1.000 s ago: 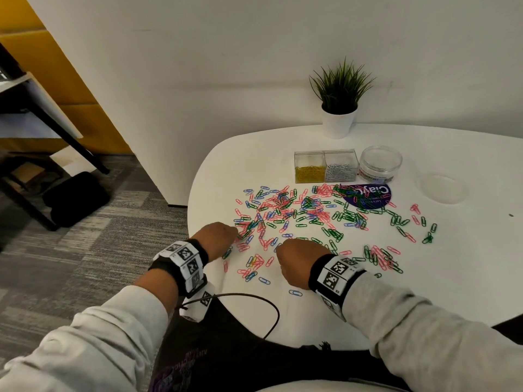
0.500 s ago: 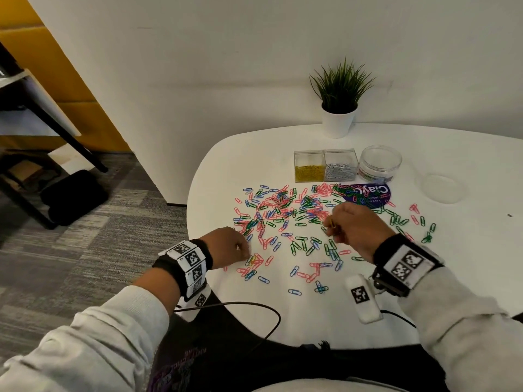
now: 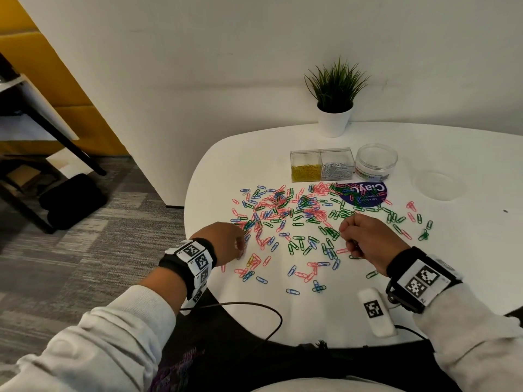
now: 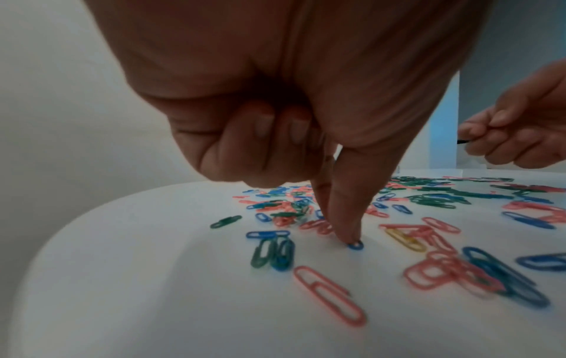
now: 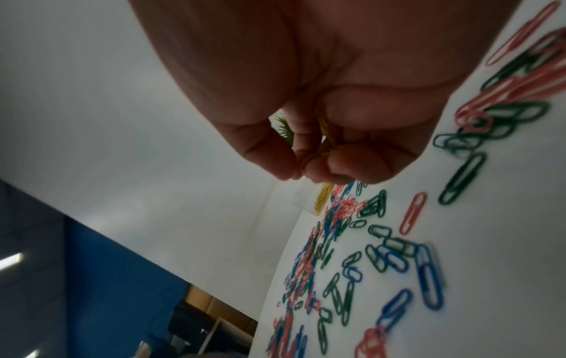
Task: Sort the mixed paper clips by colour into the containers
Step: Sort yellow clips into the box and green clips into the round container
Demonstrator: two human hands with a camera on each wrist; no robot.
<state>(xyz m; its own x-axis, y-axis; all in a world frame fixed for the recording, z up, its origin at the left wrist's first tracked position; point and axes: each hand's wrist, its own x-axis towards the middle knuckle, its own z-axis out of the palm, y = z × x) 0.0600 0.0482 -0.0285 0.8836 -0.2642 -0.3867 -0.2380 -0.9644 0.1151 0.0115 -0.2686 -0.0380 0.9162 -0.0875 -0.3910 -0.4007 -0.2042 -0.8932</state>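
Yellow clips (image 5: 328,139) pinched in right hand (image 3: 365,239); left hand (image 3: 226,239) fingertip pressing blue clip (image 4: 355,245); most clips (image 3: 300,219) unsorted before containers (image 3: 321,165).

White table (image 3: 467,278), rounded edge. Potted plant (image 3: 335,100) in white pot at table's far side, against white wall (image 3: 198,66). Round purple sticker (image 3: 368,193) with white lettering on tabletop, partly covered. Clear round lid (image 3: 438,184) lying flat, far right. Dark cable (image 3: 254,309) curving over near table edge. Grey patterned carpet (image 3: 85,250) left of table. Black bag (image 3: 72,198) on floor beneath dark-legged desk (image 3: 42,114). Yellow panel (image 3: 56,75) behind desk.
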